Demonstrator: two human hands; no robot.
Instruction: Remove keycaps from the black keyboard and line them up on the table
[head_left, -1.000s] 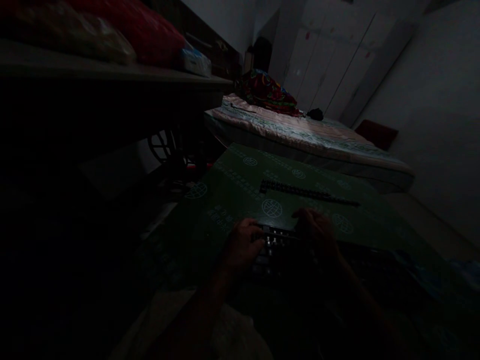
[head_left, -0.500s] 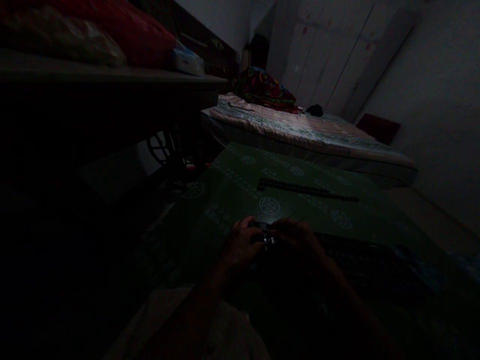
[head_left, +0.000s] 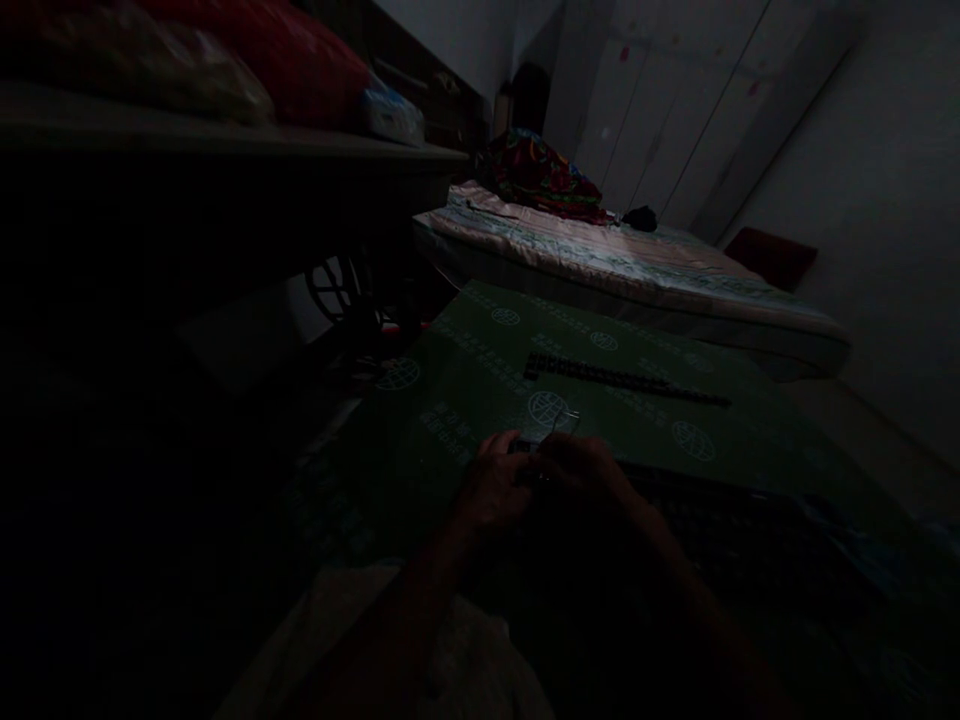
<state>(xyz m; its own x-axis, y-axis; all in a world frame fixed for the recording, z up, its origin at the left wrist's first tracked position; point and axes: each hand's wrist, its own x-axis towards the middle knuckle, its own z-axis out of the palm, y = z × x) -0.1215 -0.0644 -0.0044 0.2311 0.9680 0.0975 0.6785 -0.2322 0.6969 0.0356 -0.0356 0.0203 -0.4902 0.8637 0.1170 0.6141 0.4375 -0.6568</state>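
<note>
The picture is very dark. My left hand [head_left: 491, 490] grips the left end of a dark keyboard [head_left: 720, 490], its fingers over the far edge. My right hand [head_left: 585, 465] is closed close beside it, above the same end of the keyboard. A thin bent wire tool [head_left: 570, 418], shaped like a wire keycap puller, sticks up from the right fingers. Small glints show between the hands, but the fingers hide what is there. Beyond the hands, rows of loose dark keycaps [head_left: 622, 378] lie on the green printed board [head_left: 480, 345].
A bluish crumpled thing [head_left: 855, 545] lies by the keyboard's right end. On the left stands a table [head_left: 360, 145] with red and clear bags on top and a spoked wheel [head_left: 330, 290] below. A bed [head_left: 637, 260] is behind the board.
The right hand has shifted left and closed in on the left hand, covering the shiny spot between them. The wire now stands out more clearly above its fingers. The view has swung slightly left.
</note>
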